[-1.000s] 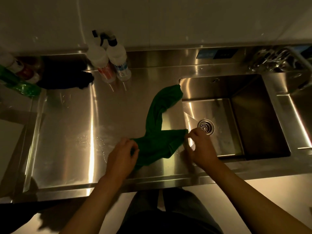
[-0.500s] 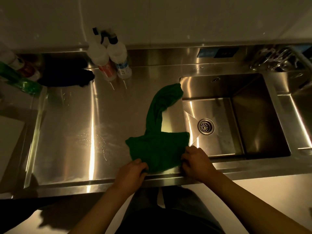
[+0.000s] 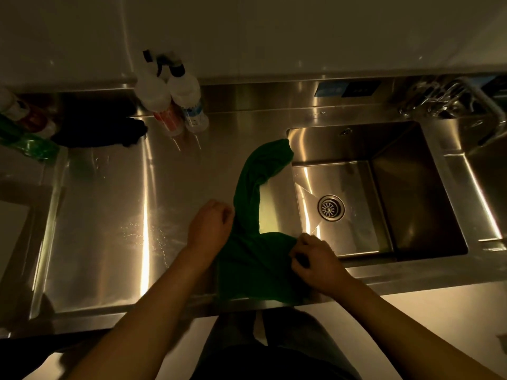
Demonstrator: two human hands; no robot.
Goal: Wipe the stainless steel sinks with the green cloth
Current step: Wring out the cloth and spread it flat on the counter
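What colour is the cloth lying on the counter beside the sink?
The cloth is plain dark green, seen best in the head view.

right sink (image 3: 491, 187) cut off, green bottle (image 3: 30, 145) cropped

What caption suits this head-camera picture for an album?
Left hand and right hand grip a dark green cloth on the counter beside a stainless steel sink.

No lettering can be read. At the table's back edge, the red-labelled spray bottle (image 3: 160, 105) and blue-labelled spray bottle (image 3: 189, 102) show blurred print; the backsplash's blue sticker (image 3: 327, 91) and dark sticker (image 3: 362, 89) are likewise illegible.
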